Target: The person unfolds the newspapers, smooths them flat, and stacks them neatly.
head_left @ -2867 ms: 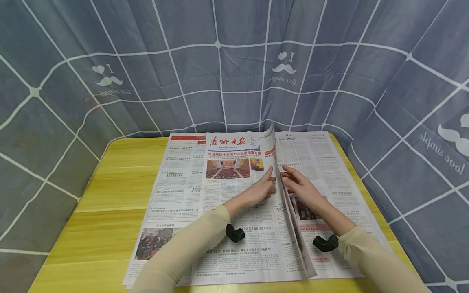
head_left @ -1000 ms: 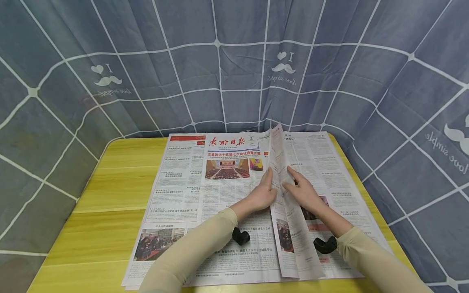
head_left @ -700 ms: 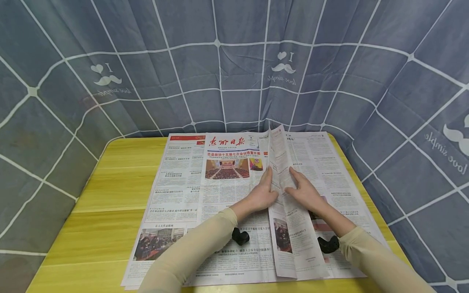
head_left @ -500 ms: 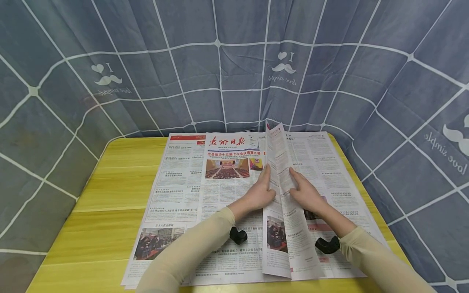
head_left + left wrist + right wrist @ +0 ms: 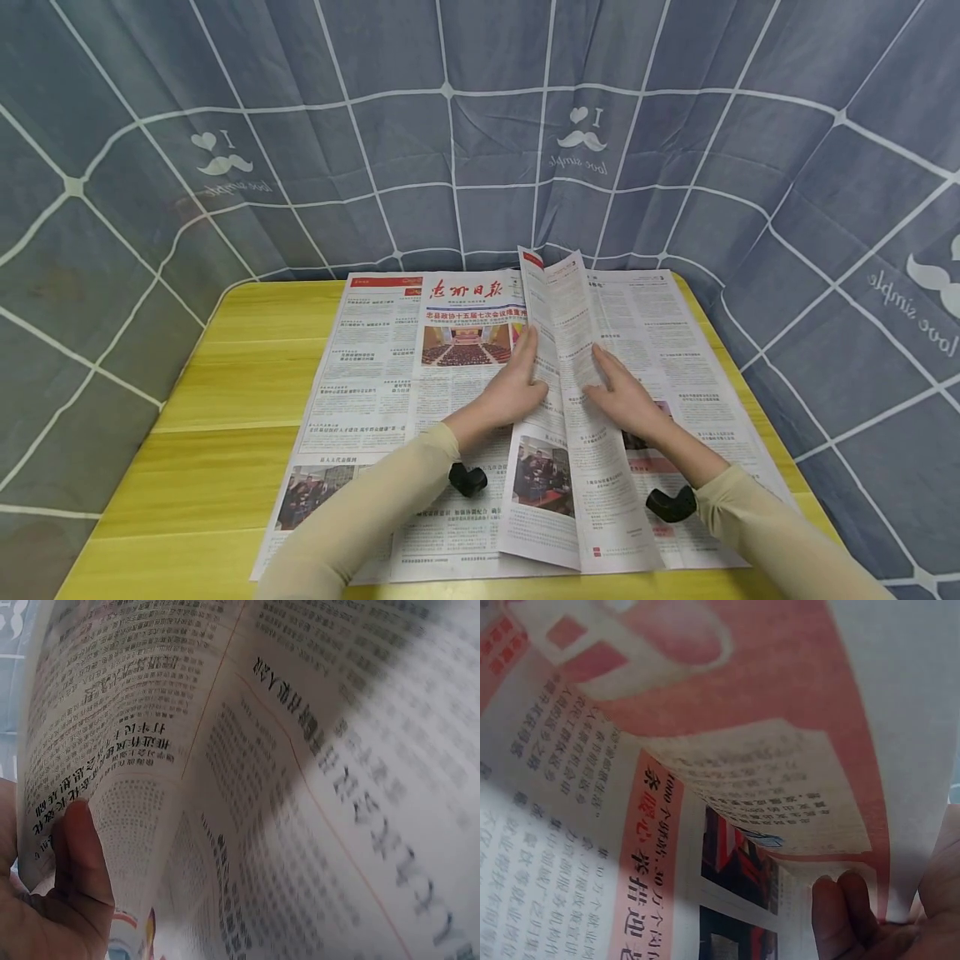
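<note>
An open newspaper (image 5: 457, 400) lies spread out, with two of its leaves raised in a V at the middle. My left hand (image 5: 506, 396) pinches the outer edge of the left leaf (image 5: 536, 525), which leans to the left. In the left wrist view, that hand's fingers (image 5: 86, 851) bend against the leaf's printed underside. My right hand (image 5: 626, 404) grips the edge of the right leaf (image 5: 603, 475), which tilts right. Its curled fingers (image 5: 832, 915) show at the leaf's edge in the right wrist view. Between the leaves, a photo and columns of text are visible.
The newspaper lies on a yellow wood-grain table (image 5: 232, 400), which shows at both sides. A grey-blue curtain (image 5: 495, 142) with white lines hangs around the back and sides. Each wrist carries a small black device (image 5: 467, 480).
Earlier, the raised leaves stood together between my hands. They have since parted; my left hand has drawn its leaf leftward, widening the gap, while my right hand has shifted slightly right.
</note>
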Available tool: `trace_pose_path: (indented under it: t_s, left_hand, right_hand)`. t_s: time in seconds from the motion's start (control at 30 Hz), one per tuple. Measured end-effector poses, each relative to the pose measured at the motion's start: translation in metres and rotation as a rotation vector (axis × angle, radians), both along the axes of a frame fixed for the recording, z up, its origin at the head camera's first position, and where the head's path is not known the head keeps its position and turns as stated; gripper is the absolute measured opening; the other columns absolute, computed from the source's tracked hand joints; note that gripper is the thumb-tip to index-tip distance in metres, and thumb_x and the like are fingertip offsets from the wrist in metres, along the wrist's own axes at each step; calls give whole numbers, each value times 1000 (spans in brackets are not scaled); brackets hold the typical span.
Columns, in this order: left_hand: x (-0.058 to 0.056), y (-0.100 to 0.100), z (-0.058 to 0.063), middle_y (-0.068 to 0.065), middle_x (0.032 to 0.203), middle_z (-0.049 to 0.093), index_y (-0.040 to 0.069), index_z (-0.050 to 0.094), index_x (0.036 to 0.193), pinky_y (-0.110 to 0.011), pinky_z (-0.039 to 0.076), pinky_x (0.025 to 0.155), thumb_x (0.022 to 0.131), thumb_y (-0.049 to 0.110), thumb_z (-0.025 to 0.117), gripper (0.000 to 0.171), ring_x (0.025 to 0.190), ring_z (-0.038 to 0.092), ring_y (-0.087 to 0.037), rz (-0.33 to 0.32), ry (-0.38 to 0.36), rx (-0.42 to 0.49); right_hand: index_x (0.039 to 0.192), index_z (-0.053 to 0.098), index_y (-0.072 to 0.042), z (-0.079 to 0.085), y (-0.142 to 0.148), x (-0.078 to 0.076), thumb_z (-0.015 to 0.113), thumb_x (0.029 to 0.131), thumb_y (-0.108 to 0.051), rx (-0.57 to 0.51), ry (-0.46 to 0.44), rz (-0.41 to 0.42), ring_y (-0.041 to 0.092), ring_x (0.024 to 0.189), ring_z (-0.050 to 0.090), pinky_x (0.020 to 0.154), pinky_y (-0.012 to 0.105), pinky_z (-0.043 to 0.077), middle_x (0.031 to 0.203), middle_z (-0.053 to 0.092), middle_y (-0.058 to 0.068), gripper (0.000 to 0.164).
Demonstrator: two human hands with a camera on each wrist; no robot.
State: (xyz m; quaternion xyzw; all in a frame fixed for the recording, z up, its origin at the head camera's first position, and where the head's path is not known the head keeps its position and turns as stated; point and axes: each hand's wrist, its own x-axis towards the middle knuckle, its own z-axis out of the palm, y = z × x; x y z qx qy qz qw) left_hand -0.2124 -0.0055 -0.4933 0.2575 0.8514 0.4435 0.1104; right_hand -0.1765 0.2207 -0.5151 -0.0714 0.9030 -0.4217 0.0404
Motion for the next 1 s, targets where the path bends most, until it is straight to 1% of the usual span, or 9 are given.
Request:
trace_pose_path:
  t_s: [0.1,0.2,0.33,0.57,0.6,0.7,0.8,1.0]
  left_hand:
    - [0,-9,3,-11,171,-10,5,-4,164,-41,16,122,91,4,56,94,156,0,-24,4,-5,4]
    - [-1,-20,5,-11,171,-9,6,-3,164,-41,14,123,93,5,55,92,156,-2,-23,9,-5,9]
    - [-2,-36,7,-13,171,-7,7,-2,164,-41,11,123,94,3,53,89,156,-3,-26,13,2,25]
    - [-2,-63,14,-9,171,-8,8,-2,165,-43,14,123,95,-2,50,88,156,-4,-22,12,5,55]
    - [-3,-66,15,-9,171,-8,7,-2,165,-44,12,123,94,-3,50,88,156,-4,-22,13,9,59]
    - [-5,-78,19,-11,171,-8,7,-1,164,-45,10,124,93,-5,50,88,156,-5,-23,18,25,65]
    - [-7,-91,24,-9,171,-8,6,-1,164,-44,8,124,93,-5,49,88,156,-7,-21,25,33,76]
    - [-8,-116,37,-8,171,-7,6,0,164,-47,4,124,92,-6,49,88,156,-8,-21,45,58,82]
  right_hand:
    - [162,9,4,-1,-1,0,57,100,-10,35,2,-19,49,150,17,115,65,24,166,11,28,80]
    - [163,10,3,-2,-1,0,57,99,-8,58,14,-20,48,150,16,115,64,24,166,12,28,79]
    - [162,11,4,-1,0,0,53,100,-4,50,22,-16,48,151,15,116,64,22,166,12,28,75]
    - [162,11,3,-1,-1,1,47,103,-2,16,37,-12,43,153,12,119,60,19,168,11,24,69]
    - [163,12,3,-1,-2,1,47,104,-2,14,41,-13,42,153,11,119,59,18,168,11,23,69]
    - [163,13,0,-1,-1,2,46,104,-3,9,56,-18,41,153,13,118,60,21,168,12,22,68]
    - [164,12,-2,0,1,2,45,105,-4,-1,69,-17,41,153,13,117,61,23,169,12,20,68]
    - [165,13,-7,6,7,2,45,106,-5,-9,98,-16,38,155,10,120,59,17,169,12,17,68]
